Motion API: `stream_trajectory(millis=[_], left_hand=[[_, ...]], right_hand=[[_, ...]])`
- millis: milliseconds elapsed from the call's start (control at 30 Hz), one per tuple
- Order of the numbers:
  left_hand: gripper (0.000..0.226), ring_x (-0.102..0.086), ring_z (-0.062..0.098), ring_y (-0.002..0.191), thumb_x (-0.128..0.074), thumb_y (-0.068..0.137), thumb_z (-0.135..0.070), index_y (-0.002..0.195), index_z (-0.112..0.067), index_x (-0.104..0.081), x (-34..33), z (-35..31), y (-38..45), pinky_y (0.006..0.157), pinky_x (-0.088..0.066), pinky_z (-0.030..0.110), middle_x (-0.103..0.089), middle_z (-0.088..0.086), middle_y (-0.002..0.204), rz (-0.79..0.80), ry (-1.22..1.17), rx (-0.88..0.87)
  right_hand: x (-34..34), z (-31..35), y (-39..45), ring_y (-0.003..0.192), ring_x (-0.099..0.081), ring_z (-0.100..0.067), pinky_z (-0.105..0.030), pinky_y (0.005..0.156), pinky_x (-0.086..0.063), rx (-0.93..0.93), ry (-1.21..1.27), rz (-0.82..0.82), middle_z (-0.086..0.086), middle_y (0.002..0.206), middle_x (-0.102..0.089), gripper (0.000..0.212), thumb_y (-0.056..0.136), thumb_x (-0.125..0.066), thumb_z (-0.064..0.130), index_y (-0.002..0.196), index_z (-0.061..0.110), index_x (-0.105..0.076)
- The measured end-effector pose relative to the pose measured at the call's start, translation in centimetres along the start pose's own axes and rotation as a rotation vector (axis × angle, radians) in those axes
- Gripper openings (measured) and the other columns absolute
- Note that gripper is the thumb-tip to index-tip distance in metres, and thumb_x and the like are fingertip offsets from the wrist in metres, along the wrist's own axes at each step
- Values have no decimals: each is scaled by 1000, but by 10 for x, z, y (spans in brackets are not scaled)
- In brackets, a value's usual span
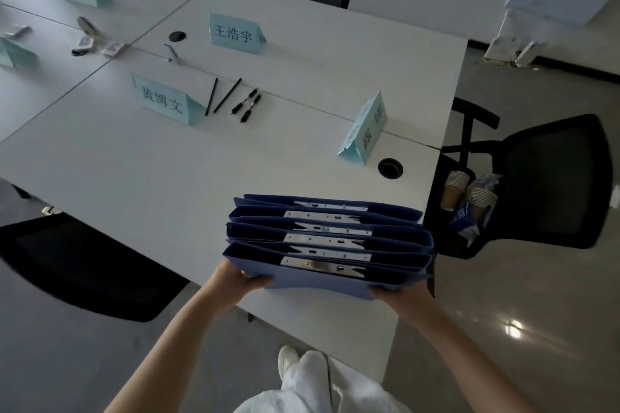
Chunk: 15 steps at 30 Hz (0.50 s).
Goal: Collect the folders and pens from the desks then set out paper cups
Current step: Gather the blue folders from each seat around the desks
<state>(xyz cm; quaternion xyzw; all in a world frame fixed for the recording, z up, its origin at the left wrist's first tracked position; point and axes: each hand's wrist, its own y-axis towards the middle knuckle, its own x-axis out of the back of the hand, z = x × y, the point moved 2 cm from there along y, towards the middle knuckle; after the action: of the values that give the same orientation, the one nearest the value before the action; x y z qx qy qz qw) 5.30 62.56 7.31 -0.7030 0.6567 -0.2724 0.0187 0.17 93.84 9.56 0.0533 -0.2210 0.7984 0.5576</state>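
Holding a gathered stack of blue folders [328,245] at lower centre, left hand [235,278] and right hand [396,298] gripping its near corners, while pens [231,99] lie uncollected mid-desk and paper cups [469,193] wait on a chair at right.

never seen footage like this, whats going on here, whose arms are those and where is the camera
There is no machine here. The camera sits on a person's head, looking down at their own arms. Their left hand and right hand grip a stack of blue folders at the edge of a white desk. Farther back on the desk lie black pens among pale blue name cards. Paper cups wait on a black chair to the right.
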Motion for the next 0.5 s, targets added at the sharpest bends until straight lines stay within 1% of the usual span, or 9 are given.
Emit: stream_trajectory(millis=[100, 133, 200, 233, 300, 367, 433, 467, 500], left_hand=[[60, -59, 2, 98, -83, 68, 6, 116, -18, -56, -5, 2, 2, 79, -50, 9, -63, -10, 107, 43, 25, 24], [58, -59, 2, 96, -82, 68, 8, 114, -17, -56, -7, 3, 3, 76, -50, 8, -63, -8, 105, 57, 32, 28], [54, -59, 2, 93, -81, 69, 9, 113, -13, -58, -11, 8, 5, 79, -52, 13, -64, -6, 102, 67, 39, 48], [52, -59, 1, 91, -80, 70, 8, 111, -14, -58, -12, 9, 6, 81, -52, 17, -63, -8, 101, 67, 45, 63], [50, -58, 0, 90, -80, 72, 7, 110, -16, -57, -14, 11, 7, 83, -50, 19, -61, -12, 99, 62, 57, 73], [52, -57, 0, 92, -78, 74, 6, 115, -15, -55, -17, 10, 7, 84, -47, 17, -61, -10, 102, 39, 65, 63], [54, -57, 0, 97, -79, 75, 1, 122, -9, -55, -17, 6, 7, 85, -45, 16, -61, -4, 107, 1, 63, 18], [56, -58, -5, 97, -81, 73, -7, 123, -6, -56, -17, 5, 7, 85, -45, 13, -62, -4, 108, -19, 66, -12], [60, -58, -11, 97, -82, 69, -18, 122, -6, -56, -17, 5, 7, 85, -46, 10, -62, -5, 108, -40, 73, -39]], right_hand=[[-4, -5, 1, 80, -57, 22, 2, 67, -42, -33, -94, 48, 20, 85, -58, 46, 78, -71, -5, 89, 36, -53], [-5, -9, 1, 84, -59, 17, -1, 69, -44, -50, -132, 71, 17, 86, -60, 44, 79, -72, 0, 88, 40, -55], [-8, -12, -2, 83, -62, 3, -5, 69, -47, -96, -175, 97, 13, 84, -63, 37, 80, -72, 8, 86, 41, -57], [-8, -16, -2, 78, -61, 2, -7, 67, -48, -110, -176, 82, 13, 82, -63, 34, 80, -73, 8, 84, 38, -57], [-7, -16, 0, 74, -59, 10, -11, 68, -50, -126, -161, 59, 15, 81, -61, 35, 80, -72, 4, 84, 36, -56], [-6, -16, 0, 75, -56, 17, -2, 68, -46, -132, -132, 78, 18, 84, -58, 32, 81, -71, 2, 90, 29, -56], [-6, -12, 1, 84, -54, 7, 5, 62, -39, -175, -59, 112, 12, 91, -57, 29, 84, -69, 8, 108, 21, -57], [-5, -12, 2, 90, -53, -1, 6, 61, -38, -187, -32, 102, 13, 95, -56, 34, 85, -69, 9, 114, 21, -56], [-5, -14, 4, 94, -52, -6, 5, 61, -38, -172, -5, 79, 17, 95, -56, 36, 85, -68, 5, 114, 23, -55]])
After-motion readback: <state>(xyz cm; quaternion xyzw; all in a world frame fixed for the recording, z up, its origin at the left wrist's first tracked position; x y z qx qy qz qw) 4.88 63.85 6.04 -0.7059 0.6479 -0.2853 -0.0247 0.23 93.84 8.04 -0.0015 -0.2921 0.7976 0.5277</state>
